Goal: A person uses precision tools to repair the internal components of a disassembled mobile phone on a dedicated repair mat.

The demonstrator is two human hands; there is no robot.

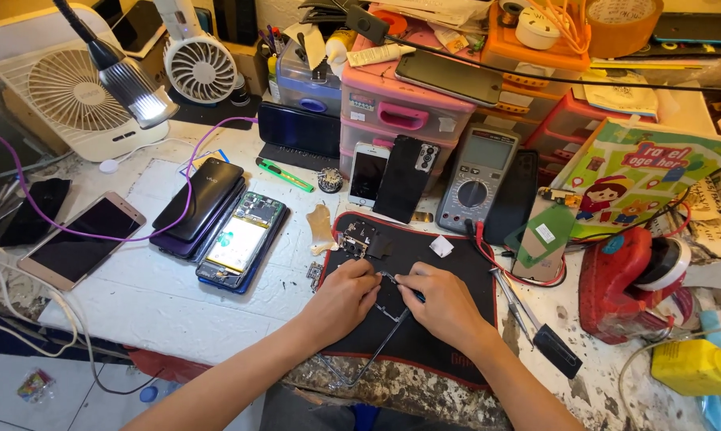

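Note:
A dismantled phone frame [380, 339] lies on a black work mat [448, 271] at the front of the bench. My left hand [346, 297] presses on its upper end and pinches a small part there. My right hand [442, 302] meets it from the right, fingers closed on a thin dark tool [414, 294] whose tip touches the same spot. Small loose phone parts [359, 238] sit on the mat just beyond my hands.
An opened phone [242, 239], stacked dark phones [198, 201] and a rose-gold phone [81, 239] lie left. A grey multimeter [478, 177] leans on pink drawers [392, 112]. A screwdriver [536, 323], red holder [625, 275] and yellow bottle [695, 365] stand right. Fans [202, 68] stand at the back.

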